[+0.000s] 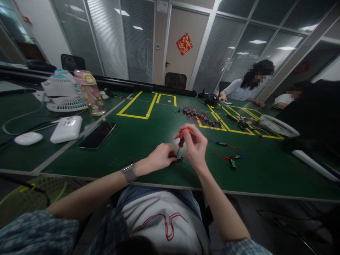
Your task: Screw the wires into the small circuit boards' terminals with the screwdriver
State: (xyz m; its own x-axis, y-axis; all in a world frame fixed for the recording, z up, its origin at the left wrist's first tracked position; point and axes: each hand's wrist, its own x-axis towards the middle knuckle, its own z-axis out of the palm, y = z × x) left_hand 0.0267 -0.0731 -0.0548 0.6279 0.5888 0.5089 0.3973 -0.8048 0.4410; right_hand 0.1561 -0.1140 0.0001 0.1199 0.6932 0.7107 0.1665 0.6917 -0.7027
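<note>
Screwdriver [181,139], orange-handled, stands near upright at the near middle of the green bench [132,152], its tip down on a small board [179,158] that lies on the bench surface. Observed from left to right: a white mouse [28,138] and a white box-shaped device [66,129] at the near left, with a white desk fan [63,92] and a pink-capped bottle [90,92] farther back; a dark phone [97,135] lies flat just right of the white device. The left hand [159,157], with a watch [129,173] at the wrist, rests on the bench, its fingers drawn together on the left edge of the small board. The right hand [195,147] is raised above it, fingers clamped around the screwdriver handle. To the right lie loose wired modules [228,156]; a heap of coloured wires [203,117] sits farther back. At the far right, a seated person [247,86] and a second fan [278,125].
</note>
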